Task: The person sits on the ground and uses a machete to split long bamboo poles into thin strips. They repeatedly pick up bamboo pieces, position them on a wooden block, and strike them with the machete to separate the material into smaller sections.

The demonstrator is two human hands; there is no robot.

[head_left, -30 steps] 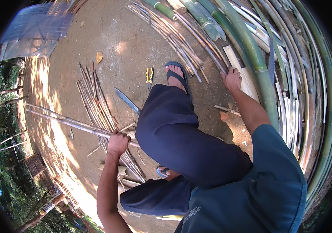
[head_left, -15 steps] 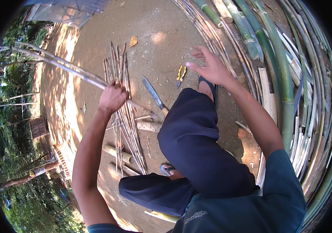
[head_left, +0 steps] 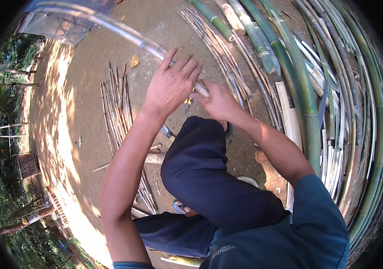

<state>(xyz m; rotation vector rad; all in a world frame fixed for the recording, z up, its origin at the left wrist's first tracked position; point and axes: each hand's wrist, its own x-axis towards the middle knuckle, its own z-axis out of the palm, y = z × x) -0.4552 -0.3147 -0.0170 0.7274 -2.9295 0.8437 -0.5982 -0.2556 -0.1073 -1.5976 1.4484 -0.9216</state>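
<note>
A long thin bamboo pole (head_left: 124, 32) slants from the upper left toward the middle, its far part smeared by motion. A second thin stick seems to run beside it near the far end. My left hand (head_left: 171, 80) is wrapped over the pole from above, its fingers slightly blurred. Around the near end my right hand (head_left: 218, 99) is closed, with the pole's tip poking out by the thumb. Yellow-handled pliers (head_left: 188, 106) lie on the ground beneath, mostly hidden by my hands. Below my left forearm shows a machete handle (head_left: 168, 133), its blade largely covered.
A bundle of thin bamboo sticks (head_left: 116, 101) lies left of my knee. More thin sticks (head_left: 220, 56) rest ahead. Thick green bamboo poles (head_left: 305, 89) and split strips fill the right side. A short bamboo piece (head_left: 154, 158) lies by my leg.
My left hand has moved right and up, swinging the pole with it across the ground. My right hand, open and apart before, has come down onto the pole's near end.
</note>
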